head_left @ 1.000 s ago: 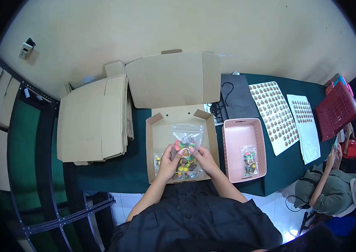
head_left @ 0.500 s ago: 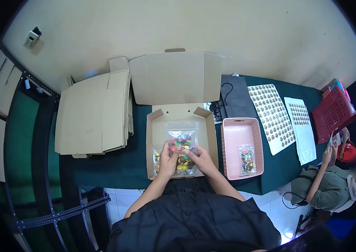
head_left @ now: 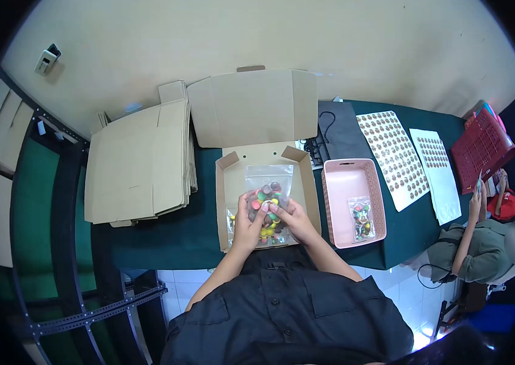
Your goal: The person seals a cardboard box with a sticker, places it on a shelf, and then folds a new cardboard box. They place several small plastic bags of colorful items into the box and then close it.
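My left hand and my right hand both grip a clear zip bag, thumbs on its front. Small round pieces in red, green, yellow and brown fill the bag; their exact kind is too small to tell. I hold it over an open cardboard box, whose lid stands up against the wall. More colourful pieces show low in the box beside my left hand, partly hidden. Right of the box, a pink basket has a similar small bag lying inside.
Flattened cardboard boxes are stacked at left. Sticker sheets and a white sheet lie at right, near a tilted dark red basket. A keyboard is partly hidden behind the box. Another person sits at far right.
The bag has been raised slightly, and the pieces inside have shifted upward. My thumbs remain pressed on it. The whole view has moved a little.
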Demonstrator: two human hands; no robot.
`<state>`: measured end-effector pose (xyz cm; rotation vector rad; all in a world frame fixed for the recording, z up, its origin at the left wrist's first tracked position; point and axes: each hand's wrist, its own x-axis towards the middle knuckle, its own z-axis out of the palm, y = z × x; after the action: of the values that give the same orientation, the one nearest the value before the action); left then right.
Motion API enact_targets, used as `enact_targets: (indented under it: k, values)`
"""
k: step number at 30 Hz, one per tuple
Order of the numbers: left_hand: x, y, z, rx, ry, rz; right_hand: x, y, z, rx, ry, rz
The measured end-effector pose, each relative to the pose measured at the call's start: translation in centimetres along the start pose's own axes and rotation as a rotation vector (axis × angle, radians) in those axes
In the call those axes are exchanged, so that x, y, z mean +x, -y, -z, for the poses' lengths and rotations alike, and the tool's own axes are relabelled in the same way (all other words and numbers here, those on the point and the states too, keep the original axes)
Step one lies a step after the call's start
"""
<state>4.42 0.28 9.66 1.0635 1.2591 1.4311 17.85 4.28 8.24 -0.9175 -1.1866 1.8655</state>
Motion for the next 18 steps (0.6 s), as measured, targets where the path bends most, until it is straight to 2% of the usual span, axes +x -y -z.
enact_targets:
  k: [3, 5, 8, 12, 14, 17, 18]
  values:
    - [-0.4, 0.3, 0.5, -0.048, 0.000, 0.033, 0.0, 0.1, -0.1, 0.100, 0.081, 0.025]
    - [-0.5, 0.3, 0.8, -0.073, 0.001, 0.037, -0.3, 0.5, -0.1, 0.334, 0.147, -0.093]
    - [-0.4, 0.2, 1.1, -0.137, 0.018, 0.121, 0.0, 0.2, 0.0, 0.448, 0.131, -0.154]
    - [-0.4, 0.2, 0.5, -0.070, 0.057, 0.050, 0.1, 0.1, -0.4, 0.334, 0.044, -0.113]
    - [-0.3, 0.4, 0.4, -0.009, 0.107, 0.069, 0.2, -0.8, -0.4, 0.147, -0.065, -0.045]
    - [-0.5, 1.0, 0.1, 0.154, 0.171, -0.040, 0.4, -1.5, -0.1, 0.236, -0.132, -0.062]
    - [-0.5, 1.0, 0.2, 0.106, 0.183, -0.009, 0.2, -1.3, -0.2, 0.274, -0.126, -0.070]
